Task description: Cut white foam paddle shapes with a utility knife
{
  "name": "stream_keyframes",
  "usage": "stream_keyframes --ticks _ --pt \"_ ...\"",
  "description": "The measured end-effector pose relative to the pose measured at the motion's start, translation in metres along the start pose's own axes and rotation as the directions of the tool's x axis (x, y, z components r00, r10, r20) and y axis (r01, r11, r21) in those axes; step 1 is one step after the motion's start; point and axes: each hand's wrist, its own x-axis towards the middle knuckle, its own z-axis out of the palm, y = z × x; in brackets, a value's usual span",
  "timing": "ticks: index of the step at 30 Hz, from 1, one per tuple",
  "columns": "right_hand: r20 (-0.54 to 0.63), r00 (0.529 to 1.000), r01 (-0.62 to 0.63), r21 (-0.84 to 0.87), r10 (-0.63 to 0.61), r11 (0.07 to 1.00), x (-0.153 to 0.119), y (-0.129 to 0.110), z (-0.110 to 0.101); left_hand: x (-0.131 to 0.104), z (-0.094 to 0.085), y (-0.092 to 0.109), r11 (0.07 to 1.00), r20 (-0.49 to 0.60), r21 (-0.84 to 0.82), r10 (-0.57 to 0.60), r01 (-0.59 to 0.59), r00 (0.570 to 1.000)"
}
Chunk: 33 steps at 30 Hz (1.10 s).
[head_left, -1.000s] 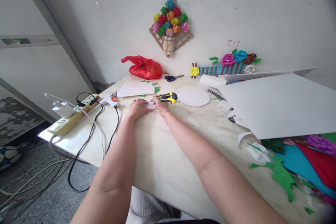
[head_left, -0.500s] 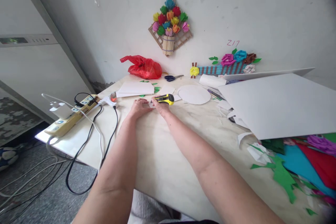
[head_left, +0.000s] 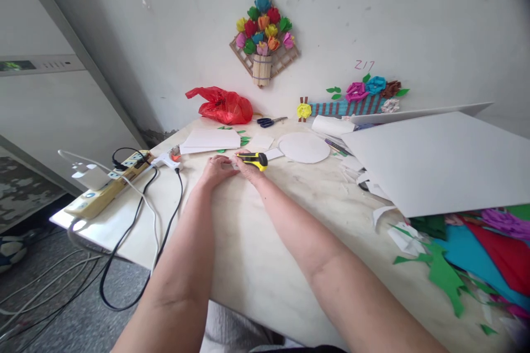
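My right hand [head_left: 250, 171] is closed around a yellow and black utility knife [head_left: 260, 161], its handle end pointing right. Close beside it, my left hand [head_left: 217, 170] rests low on the table with bent fingers. A small pale piece of card [head_left: 230, 166] shows between the two hands, and the left fingers press on it. The blade's tip is hidden by my fingers. Just right of the knife lies a white card strip [head_left: 273, 153], beside a white round disc [head_left: 304, 147]. Behind my left hand is a folded white sheet [head_left: 210, 140] with green paper leaves [head_left: 244, 141] around it.
A glue gun [head_left: 169, 160] and a power strip [head_left: 97, 198] with cords lie left. Scissors [head_left: 271, 121] and a red plastic bag [head_left: 226, 107] are at the back. A large white board [head_left: 443, 165] covers coloured paper [head_left: 467, 253] at right.
The knife's handle has swung slightly down and left with my right hand, so more of the white strip shows. My left hand stays in place. The whole view has shifted a little.
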Motion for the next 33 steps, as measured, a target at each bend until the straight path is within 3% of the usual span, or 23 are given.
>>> stream_keyframes --ticks 3,7,18,33 --pt "-0.028 0.995 -0.093 0.064 0.095 0.994 -0.004 -0.012 -0.005 -0.001 -0.001 0.003 1.000 0.007 0.014 -0.012 0.012 1.000" --pt "-0.058 0.990 -0.119 0.104 0.126 0.987 -0.007 -0.018 -0.008 -0.002 -0.002 0.005 1.000 0.029 0.023 -0.013 0.013 0.999" --pt "-0.019 0.994 -0.105 0.080 0.106 0.991 -0.003 -0.010 -0.005 0.000 0.002 0.002 0.999 0.007 -0.021 -0.043 0.044 0.999" --pt "0.036 0.998 -0.058 0.104 0.054 0.993 0.003 0.003 -0.002 0.006 0.007 -0.010 0.999 0.037 -0.033 0.010 -0.009 0.999"
